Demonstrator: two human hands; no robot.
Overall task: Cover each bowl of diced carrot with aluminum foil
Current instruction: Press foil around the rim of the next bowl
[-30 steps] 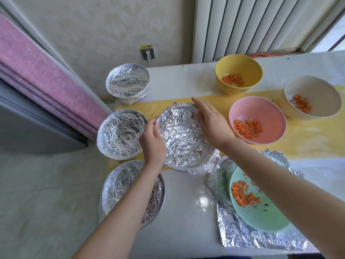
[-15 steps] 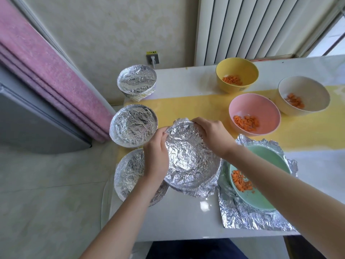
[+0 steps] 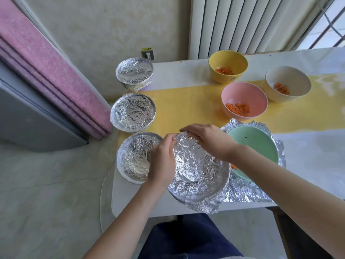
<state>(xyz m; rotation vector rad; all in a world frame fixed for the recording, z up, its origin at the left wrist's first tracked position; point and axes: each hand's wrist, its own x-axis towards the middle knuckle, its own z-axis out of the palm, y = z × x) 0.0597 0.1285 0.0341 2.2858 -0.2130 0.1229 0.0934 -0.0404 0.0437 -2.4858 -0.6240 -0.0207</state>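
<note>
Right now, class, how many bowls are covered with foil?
4. In the left column: far bowl, middle bowl, near bowl. The fourth bowl is held by the left hand and right hand, at the front.

A home dining corner: a white table (image 3: 186, 75) with a yellow runner (image 3: 186, 109) stands against a wall radiator (image 3: 242, 25), beside a barred window (image 3: 328, 21), wall socket (image 3: 147, 54) and tiled floor (image 3: 46, 193).
</note>
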